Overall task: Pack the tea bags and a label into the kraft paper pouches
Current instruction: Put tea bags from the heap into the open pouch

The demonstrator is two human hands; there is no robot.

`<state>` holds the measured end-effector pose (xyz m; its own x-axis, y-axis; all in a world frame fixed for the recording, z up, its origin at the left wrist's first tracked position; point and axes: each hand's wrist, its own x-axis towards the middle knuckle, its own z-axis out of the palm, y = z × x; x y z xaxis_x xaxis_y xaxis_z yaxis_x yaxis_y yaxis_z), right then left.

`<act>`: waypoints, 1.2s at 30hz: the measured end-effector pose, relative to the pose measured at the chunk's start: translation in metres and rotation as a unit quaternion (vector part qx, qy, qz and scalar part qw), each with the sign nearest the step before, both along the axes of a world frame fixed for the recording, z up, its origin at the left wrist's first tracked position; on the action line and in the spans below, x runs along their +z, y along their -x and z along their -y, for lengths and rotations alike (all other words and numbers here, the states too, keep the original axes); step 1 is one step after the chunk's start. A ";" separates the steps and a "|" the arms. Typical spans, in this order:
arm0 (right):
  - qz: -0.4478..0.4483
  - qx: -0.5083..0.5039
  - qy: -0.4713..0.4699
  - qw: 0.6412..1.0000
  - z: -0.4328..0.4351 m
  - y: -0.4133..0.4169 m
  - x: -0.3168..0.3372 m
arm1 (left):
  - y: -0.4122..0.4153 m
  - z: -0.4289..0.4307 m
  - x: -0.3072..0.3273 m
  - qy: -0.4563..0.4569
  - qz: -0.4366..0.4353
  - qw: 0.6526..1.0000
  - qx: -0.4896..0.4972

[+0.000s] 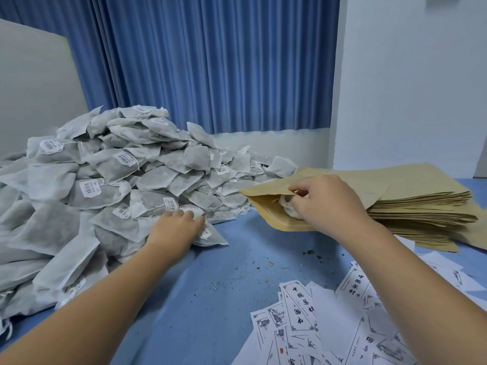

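Note:
A big heap of white tea bags [110, 175] with barcode tags covers the left of the blue table. My left hand [176, 225] lies on the heap's near right edge, fingers curled round one tea bag [208, 235]. An open kraft pouch [268, 204] lies with its mouth toward me on top of the pouch stack [421, 204]. My right hand [324, 201] is at the pouch's mouth, pinching a white tea bag [287, 204] that sits partly inside. Printed paper labels [342, 325] lie scattered at the near right.
Blue table cover [224, 299] between my arms carries loose tea crumbs. A blue curtain [210, 61] hangs behind, a white wall [408, 88] stands at the right, and a pale board [34, 96] leans at the left.

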<state>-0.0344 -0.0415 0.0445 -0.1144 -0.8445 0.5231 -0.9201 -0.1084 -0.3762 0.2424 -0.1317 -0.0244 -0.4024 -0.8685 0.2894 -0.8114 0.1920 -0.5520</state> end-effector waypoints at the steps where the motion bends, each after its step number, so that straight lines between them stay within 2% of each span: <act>1: -0.001 -0.002 -0.001 1.000 0.000 0.002 0.001 | 0.001 0.003 -0.001 0.009 -0.005 1.000 0.010; 7: -0.005 0.004 -0.004 1.000 0.002 0.003 0.001 | 0.012 0.006 0.013 0.005 -0.077 0.997 0.026; 9: -0.011 0.005 -0.007 1.000 0.002 0.005 0.001 | 0.017 0.001 0.018 0.007 -0.172 0.985 -0.026; 12: -0.001 0.004 -0.005 1.000 0.002 0.008 0.003 | 0.024 -0.020 0.025 -0.024 -0.344 0.924 -0.166; 13: 0.002 0.005 -0.008 1.000 0.002 0.009 0.004 | 0.026 -0.029 0.027 -0.037 -0.368 0.907 -0.203; 15: 0.004 0.011 -0.012 1.000 0.002 0.011 0.005 | 0.028 -0.045 0.028 -0.082 -0.347 0.902 -0.245; 17: 0.003 0.015 -0.013 1.000 0.001 0.012 0.005 | 0.030 -0.053 0.026 -0.161 -0.303 0.910 -0.232; 19: 0.003 0.016 -0.014 1.000 0.001 0.011 0.005 | 0.031 -0.055 0.026 -0.196 -0.318 0.906 -0.199; 22: 0.005 0.019 -0.019 1.000 0.001 0.011 0.005 | 0.035 -0.046 0.033 -0.118 -0.416 0.889 -0.148; 24: 0.002 0.018 -0.021 1.000 0.001 0.011 0.006 | 0.041 -0.038 0.039 -0.080 -0.450 0.885 -0.091; 26: 0.000 0.017 -0.022 1.000 0.002 0.013 0.006 | 0.049 -0.035 0.043 -0.099 -0.444 0.890 -0.035; 29: -0.002 0.018 -0.028 0.999 0.002 0.013 0.005 | 0.065 -0.038 0.033 -0.132 -0.368 0.920 0.009; 33: -0.001 0.018 -0.027 0.999 0.003 0.013 0.005 | 0.087 -0.047 0.013 -0.089 -0.187 0.976 0.071; 34: 0.001 0.018 -0.027 0.999 0.003 0.013 0.005 | 0.092 -0.049 0.009 -0.081 -0.159 0.980 0.089; 36: 0.005 0.020 -0.030 0.999 0.003 0.014 0.005 | 0.103 -0.054 0.001 -0.105 -0.159 0.974 0.122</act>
